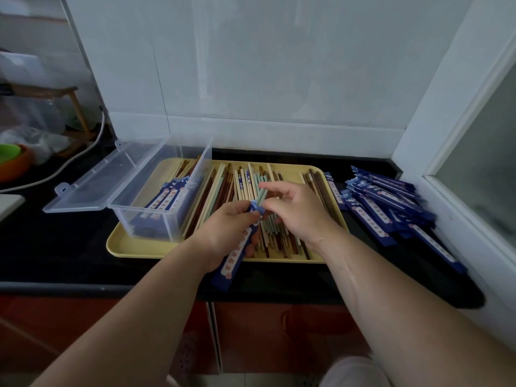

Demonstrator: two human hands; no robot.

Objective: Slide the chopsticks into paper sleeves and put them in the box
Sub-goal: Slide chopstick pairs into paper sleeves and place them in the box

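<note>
Centre frame: left hand (223, 233), grip clamped round a blue paper sleeve (233, 258) that slants toward lower centre. Right hand (296, 216), grip pinching pale green chopsticks (262, 194); their tips are apparently inside the sleeve mouth (blurred). Clear box (145, 219), lid open, stands at left on the yellow tray (131, 248) and holds sleeved pairs (167, 196). Spare sleeves (391, 208) are piled at right on the black tabletop (55, 247).

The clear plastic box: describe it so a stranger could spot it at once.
Find the yellow tray on the black counter. The clear plastic box stands on its left end. Alone there it is see-through, lid open, blue sleeves inside.
</note>
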